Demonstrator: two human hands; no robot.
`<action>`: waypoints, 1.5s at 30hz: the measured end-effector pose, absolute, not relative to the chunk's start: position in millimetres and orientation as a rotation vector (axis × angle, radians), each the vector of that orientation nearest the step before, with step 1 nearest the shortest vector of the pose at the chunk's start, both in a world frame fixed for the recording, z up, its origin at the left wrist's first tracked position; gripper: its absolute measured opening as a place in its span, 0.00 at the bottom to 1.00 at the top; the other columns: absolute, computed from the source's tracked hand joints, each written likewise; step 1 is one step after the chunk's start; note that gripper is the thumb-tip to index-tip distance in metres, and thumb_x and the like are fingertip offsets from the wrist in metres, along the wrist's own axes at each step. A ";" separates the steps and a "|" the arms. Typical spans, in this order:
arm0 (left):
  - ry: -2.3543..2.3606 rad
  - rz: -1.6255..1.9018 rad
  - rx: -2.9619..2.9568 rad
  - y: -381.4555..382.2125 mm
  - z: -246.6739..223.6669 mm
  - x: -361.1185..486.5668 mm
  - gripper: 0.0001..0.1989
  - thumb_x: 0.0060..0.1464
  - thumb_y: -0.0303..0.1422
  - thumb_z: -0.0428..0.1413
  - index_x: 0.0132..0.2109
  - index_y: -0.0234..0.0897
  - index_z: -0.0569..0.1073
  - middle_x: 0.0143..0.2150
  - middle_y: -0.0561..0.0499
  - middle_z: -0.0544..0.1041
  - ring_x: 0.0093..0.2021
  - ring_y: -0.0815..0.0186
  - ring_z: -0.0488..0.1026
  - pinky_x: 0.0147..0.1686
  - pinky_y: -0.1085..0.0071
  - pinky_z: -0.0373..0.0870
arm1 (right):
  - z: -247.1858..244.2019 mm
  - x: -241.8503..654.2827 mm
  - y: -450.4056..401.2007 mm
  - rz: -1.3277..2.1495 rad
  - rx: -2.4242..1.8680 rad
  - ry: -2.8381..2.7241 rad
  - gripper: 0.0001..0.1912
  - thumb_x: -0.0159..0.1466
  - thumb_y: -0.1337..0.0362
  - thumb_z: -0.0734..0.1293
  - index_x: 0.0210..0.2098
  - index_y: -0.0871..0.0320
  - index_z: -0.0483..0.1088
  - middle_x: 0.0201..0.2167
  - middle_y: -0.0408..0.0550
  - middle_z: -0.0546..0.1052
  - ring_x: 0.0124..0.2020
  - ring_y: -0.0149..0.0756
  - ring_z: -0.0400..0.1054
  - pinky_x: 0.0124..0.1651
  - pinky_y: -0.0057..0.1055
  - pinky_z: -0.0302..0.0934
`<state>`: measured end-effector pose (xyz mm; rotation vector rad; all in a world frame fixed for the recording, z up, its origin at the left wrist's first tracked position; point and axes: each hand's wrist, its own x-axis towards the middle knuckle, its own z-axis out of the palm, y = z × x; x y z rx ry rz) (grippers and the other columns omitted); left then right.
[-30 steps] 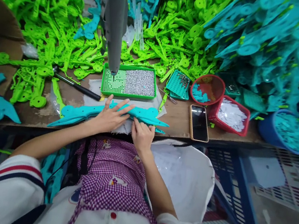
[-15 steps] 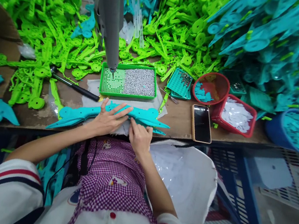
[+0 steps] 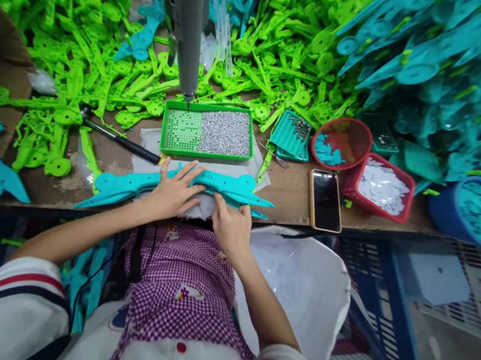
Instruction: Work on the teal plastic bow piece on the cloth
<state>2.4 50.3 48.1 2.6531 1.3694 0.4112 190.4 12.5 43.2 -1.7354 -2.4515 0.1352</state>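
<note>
A long turquoise plastic part (image 3: 226,183) with pointed ends lies across a pale cloth near the table's front edge. My left hand (image 3: 171,193) grips its middle, fingers spread over the top and thumb on the near side. Close by on the right, my right hand (image 3: 231,225) has its fingers curled, with index fingertip and thumb at the part's near edge. Whatever the right fingers pinch is hidden or too small to make out. Behind the part stands a green tray (image 3: 172,148) of small silvery pieces, and a grey power screwdriver (image 3: 189,30) hangs tip-down over it.
Lime-green parts (image 3: 70,41) and turquoise parts (image 3: 410,48) are heaped at the back. A hammer (image 3: 131,144) lies left of the tray. To the right are a phone (image 3: 326,200), a red basket (image 3: 405,211) of white pieces and a blue tub (image 3: 443,208).
My left thumb has spread away from the fingers, and my right hand has shifted slightly right along the edge. The hanging screwdriver has swung a little to the right.
</note>
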 end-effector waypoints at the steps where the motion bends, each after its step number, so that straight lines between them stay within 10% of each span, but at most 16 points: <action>1: 1.382 0.396 2.631 50.5 49.4 3.3 0.12 0.62 0.39 0.53 0.47 0.44 0.77 0.67 0.42 0.64 0.68 0.47 0.55 0.62 0.31 0.30 | 43.1 192.5 10.7 0.156 -1.725 -2.438 0.18 0.69 0.68 0.57 0.55 0.60 0.69 0.30 0.49 0.81 0.29 0.35 0.70 0.41 0.36 0.45; 12: 1.410 0.410 2.624 40.0 48.1 -1.7 0.14 0.63 0.38 0.52 0.53 0.42 0.74 0.68 0.38 0.61 0.68 0.47 0.54 0.62 0.32 0.34 | 58.6 238.3 27.2 0.155 -1.748 -2.084 0.22 0.68 0.53 0.60 0.58 0.54 0.67 0.58 0.58 0.69 0.54 0.49 0.66 0.51 0.45 0.58; 26: 1.483 0.417 2.698 18.6 44.6 9.9 0.18 0.64 0.31 0.46 0.59 0.40 0.69 0.68 0.40 0.61 0.71 0.52 0.50 0.66 0.40 0.24 | 63.5 247.6 22.9 0.329 -1.736 -2.119 0.25 0.67 0.46 0.58 0.54 0.55 0.70 0.55 0.60 0.71 0.53 0.51 0.68 0.46 0.45 0.64; 45: 1.420 0.390 2.638 19.0 46.0 7.5 0.28 0.56 0.19 0.44 0.62 0.38 0.67 0.68 0.39 0.60 0.71 0.50 0.51 0.66 0.38 0.26 | 75.0 278.6 36.9 0.694 -1.577 -2.345 0.26 0.66 0.61 0.63 0.63 0.51 0.62 0.65 0.53 0.64 0.62 0.48 0.63 0.59 0.47 0.64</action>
